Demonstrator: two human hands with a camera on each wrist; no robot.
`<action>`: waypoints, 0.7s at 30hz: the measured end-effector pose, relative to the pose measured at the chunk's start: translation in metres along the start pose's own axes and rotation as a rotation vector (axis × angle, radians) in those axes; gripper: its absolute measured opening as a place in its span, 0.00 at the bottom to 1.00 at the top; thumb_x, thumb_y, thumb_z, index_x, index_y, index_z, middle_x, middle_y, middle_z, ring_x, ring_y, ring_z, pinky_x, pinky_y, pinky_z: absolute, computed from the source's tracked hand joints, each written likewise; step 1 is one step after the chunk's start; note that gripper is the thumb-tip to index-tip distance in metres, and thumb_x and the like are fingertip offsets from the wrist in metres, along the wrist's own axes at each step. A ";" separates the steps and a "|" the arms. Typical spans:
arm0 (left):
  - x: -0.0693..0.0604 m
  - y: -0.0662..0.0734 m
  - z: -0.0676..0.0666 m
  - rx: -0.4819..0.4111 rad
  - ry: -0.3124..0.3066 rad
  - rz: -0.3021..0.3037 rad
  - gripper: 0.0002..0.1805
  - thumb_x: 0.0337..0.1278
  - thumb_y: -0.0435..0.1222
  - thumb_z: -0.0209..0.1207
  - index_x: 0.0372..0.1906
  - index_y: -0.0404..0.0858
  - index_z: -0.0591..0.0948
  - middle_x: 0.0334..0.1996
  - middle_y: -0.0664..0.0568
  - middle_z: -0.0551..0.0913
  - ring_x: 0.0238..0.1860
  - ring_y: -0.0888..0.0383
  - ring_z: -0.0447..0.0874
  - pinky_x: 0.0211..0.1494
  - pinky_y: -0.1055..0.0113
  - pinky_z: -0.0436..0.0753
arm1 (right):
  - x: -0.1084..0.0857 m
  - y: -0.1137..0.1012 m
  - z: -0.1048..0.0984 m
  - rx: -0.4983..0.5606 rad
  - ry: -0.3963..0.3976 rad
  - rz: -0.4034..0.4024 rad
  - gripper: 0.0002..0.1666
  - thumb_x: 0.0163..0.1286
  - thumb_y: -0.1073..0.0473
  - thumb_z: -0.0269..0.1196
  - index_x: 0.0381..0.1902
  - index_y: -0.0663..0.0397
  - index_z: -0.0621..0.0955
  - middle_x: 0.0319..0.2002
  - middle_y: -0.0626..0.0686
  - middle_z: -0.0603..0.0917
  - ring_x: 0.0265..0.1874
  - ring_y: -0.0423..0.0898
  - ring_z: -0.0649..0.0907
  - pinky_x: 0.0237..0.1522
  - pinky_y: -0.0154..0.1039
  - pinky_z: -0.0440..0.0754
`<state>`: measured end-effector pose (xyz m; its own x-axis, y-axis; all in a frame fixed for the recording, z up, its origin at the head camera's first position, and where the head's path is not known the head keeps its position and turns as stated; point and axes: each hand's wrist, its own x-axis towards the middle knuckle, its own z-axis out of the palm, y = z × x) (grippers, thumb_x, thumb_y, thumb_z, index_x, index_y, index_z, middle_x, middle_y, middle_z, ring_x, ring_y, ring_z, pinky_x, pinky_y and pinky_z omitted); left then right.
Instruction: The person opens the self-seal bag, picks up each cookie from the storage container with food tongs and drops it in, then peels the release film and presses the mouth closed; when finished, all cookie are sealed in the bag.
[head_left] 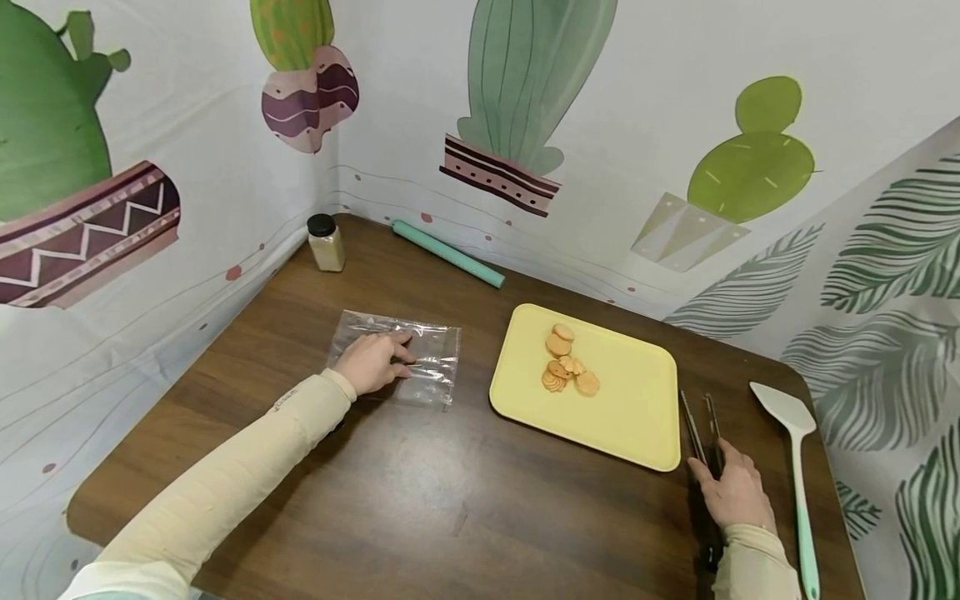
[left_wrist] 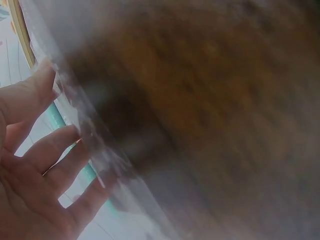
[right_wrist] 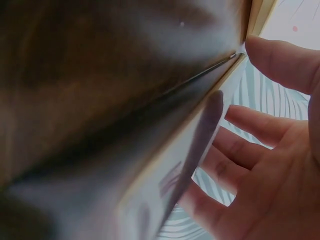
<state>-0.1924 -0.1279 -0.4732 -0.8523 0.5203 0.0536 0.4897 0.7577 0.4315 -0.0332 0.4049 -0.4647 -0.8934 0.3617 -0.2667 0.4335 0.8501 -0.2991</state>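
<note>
My left hand [head_left: 375,361] rests on a clear plastic bag [head_left: 433,354] that lies flat on the wooden table. In the left wrist view its fingers [left_wrist: 57,150] are spread and loosely bent at the bag's surface. At the right side, my right hand [head_left: 735,492] lies over metal tongs [head_left: 692,427], whose two arms stand apart and point away from me. The right wrist view has the thumb and fingers [right_wrist: 240,145] set wide, on either side of the tongs. Between the hands is a yellow tray [head_left: 630,392] with several cookies [head_left: 587,383] on it.
A white spatula with a mint handle [head_left: 799,475] lies right of the tongs, near the table's edge. At the back are a mint rolling pin [head_left: 450,254] and a black-lidded jar [head_left: 327,246]. Cactus-printed cloth walls [head_left: 405,100] stand close behind the table.
</note>
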 end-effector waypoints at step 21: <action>-0.002 0.005 -0.004 -0.143 0.101 -0.034 0.08 0.55 0.34 0.68 0.40 0.39 0.89 0.60 0.42 0.78 0.62 0.44 0.74 0.64 0.48 0.70 | -0.002 0.002 -0.005 -0.062 -0.009 0.038 0.48 0.72 0.45 0.57 0.67 0.83 0.55 0.57 0.84 0.56 0.57 0.81 0.57 0.56 0.72 0.62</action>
<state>-0.1894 -0.1267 -0.4680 -0.8854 0.4480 0.1238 0.4355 0.7064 0.5580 -0.0314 0.4075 -0.4602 -0.8753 0.3910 -0.2846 0.4586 0.8579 -0.2318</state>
